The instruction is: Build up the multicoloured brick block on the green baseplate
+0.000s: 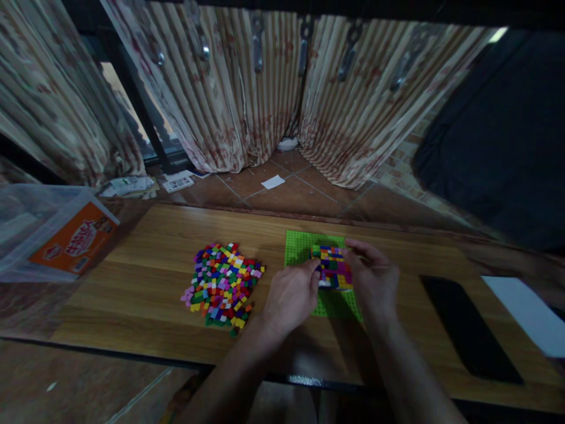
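Note:
A low block of toy bricks (334, 266) in many colours sits on a green studded baseplate (296, 240) at the centre right of the table. At its left side is my left hand (293, 293), closed, with thumb and fingertips against the bricks. My right hand (376, 281) curls around the block's right side, the thumb at its edge and the fingers slightly bent beyond it. Part of the block and baseplate is hidden behind both hands. Whether a single loose brick is between the fingers is too small to tell.
Left of my hands, a heap of loose coloured bricks (223, 281) lies on the wooden table (150, 259). To the right are a flat black object (470, 330) and a white sheet (527, 312). A clear plastic bin (26, 259) with an orange label stands at the far left. Curtains (229, 100) hang behind.

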The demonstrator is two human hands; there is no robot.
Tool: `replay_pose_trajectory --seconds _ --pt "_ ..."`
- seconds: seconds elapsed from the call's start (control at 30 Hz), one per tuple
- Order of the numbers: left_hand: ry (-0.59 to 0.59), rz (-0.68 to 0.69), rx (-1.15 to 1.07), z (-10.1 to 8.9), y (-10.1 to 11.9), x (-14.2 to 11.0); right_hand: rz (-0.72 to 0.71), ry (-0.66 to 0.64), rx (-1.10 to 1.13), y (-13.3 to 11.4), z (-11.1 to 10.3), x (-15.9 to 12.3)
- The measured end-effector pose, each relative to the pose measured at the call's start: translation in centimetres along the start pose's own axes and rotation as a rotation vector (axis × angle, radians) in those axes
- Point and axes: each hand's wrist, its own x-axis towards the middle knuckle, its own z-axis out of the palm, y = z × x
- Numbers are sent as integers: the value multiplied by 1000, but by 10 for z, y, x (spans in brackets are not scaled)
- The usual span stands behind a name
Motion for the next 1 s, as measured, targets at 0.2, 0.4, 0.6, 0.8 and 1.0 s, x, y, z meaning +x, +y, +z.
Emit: replay_pose_trajectory --seconds 0.2,0.4,0.6,0.8,1.0 --pt "122 -85 -87 -19 -17 3 -169 34 73 -18 3 -12" --pt "355 -200 -156 -52 -49 3 -405 -373 -164 -32 21 -48" --pt "502 -333 -174 -71 -70 -2 -511 -712 -334 -24 44 -73" --pt "526 -330 -227 -73 -75 -3 -509 -777 -361 -15 56 -77" --pt "522 -350 -250 -74 -78 -4 -551 -760 -369 -9 69 -81"
